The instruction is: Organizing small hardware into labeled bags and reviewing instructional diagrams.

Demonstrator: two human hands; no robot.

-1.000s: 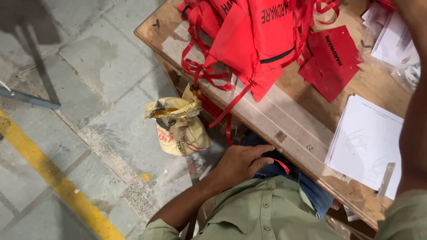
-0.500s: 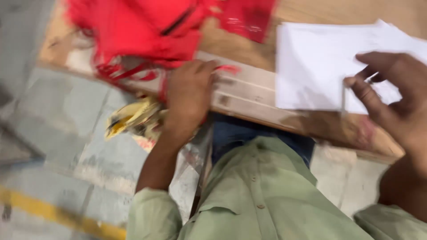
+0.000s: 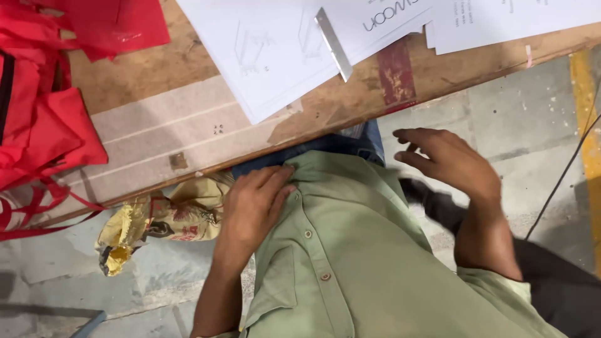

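My left hand (image 3: 251,201) rests flat on the hem of my green shirt (image 3: 350,256), just below the edge of the wooden table (image 3: 188,125). It holds nothing. My right hand (image 3: 447,159) hovers below the table edge with fingers spread, empty, over the stone floor. White paper sheets (image 3: 282,50) lie on the table above both hands, with a flat metal strip (image 3: 333,44) on top of them.
A heap of red fabric bags (image 3: 44,106) covers the table's left part, with straps hanging over the edge. A crumpled yellow sack (image 3: 163,219) sits under the table by my left hand. A yellow floor line (image 3: 588,125) and a thin cable (image 3: 563,175) lie at right.
The view swung right along the table. My left hand dropped from the table edge to my shirt. My right hand left the paper sheets and came down below the table edge.
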